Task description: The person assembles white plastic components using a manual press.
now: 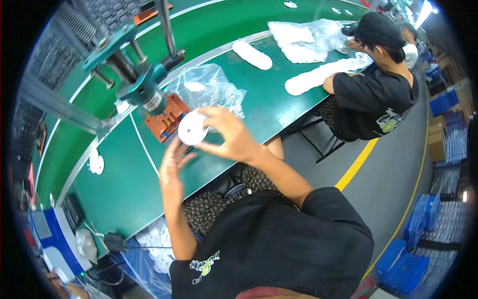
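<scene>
A white round disc (192,128) with a small dark hole at its middle is gripped at its right edge by my right hand (233,134), between thumb and fingers. My left hand (172,174) is just below and left of the disc, its fingers and thumb apart. Its fingertips come close to the disc's lower edge; whether they touch it I cannot tell. Right behind the disc is an orange-brown fixture block (158,125) with slots, partly covered by the disc and my hand. Above that block hangs the teal head of a bench press (142,92).
A clear plastic bag (224,82) lies beyond my right hand. White discs (97,162) rest on the green table (114,192) at left. Stacked white pieces (253,55) lie farther back. A co-worker (378,84) sits at right. Below the table's left is a bag of white parts (157,244).
</scene>
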Motion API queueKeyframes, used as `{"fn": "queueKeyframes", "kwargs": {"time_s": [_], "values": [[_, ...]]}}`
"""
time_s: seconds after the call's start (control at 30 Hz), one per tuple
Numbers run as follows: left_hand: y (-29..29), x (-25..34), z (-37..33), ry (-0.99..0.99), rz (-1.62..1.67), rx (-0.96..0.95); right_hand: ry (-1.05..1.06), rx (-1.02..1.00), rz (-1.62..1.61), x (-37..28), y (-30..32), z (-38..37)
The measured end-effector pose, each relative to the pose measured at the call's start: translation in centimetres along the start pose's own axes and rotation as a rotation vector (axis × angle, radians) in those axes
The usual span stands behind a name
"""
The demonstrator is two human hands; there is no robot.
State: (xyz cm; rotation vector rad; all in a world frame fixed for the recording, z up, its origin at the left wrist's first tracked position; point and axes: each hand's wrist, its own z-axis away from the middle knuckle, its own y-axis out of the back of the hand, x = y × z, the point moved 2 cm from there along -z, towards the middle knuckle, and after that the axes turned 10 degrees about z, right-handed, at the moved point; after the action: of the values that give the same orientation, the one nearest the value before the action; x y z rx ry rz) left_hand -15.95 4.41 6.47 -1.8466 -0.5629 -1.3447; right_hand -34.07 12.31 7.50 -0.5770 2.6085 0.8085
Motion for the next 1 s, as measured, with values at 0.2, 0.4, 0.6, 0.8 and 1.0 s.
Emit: {"fn": "queueKeyframes", "kwargs": {"time_s": [0.2,0.4,0.6,0.8,1.0], "values": [[18.7,4.6,-8.3,-0.541,-1.551,0.539,-0.595,0.252,0.644,15.9,9.3,1.2],[30.1,0.4,-10.7,-0.185,-1.99,0.611,-0.678,0.079,0.636,23.3,8.6,0.6],[28.5,1.5,-10.1,-0.196,-1.789,0.509,-0.543,0.194,0.727,23.4,7.4,0.4],[21.6,3.5,-9.4,-0.641,-1.11,0.533,-0.406,0.343,0.29,11.9,4.8,2.2],[16.0,-0.1,-5.6,-0.171,-0.453,0.601,-0.134,-0.189,0.278,8.2,-1.4,1.9]]}}
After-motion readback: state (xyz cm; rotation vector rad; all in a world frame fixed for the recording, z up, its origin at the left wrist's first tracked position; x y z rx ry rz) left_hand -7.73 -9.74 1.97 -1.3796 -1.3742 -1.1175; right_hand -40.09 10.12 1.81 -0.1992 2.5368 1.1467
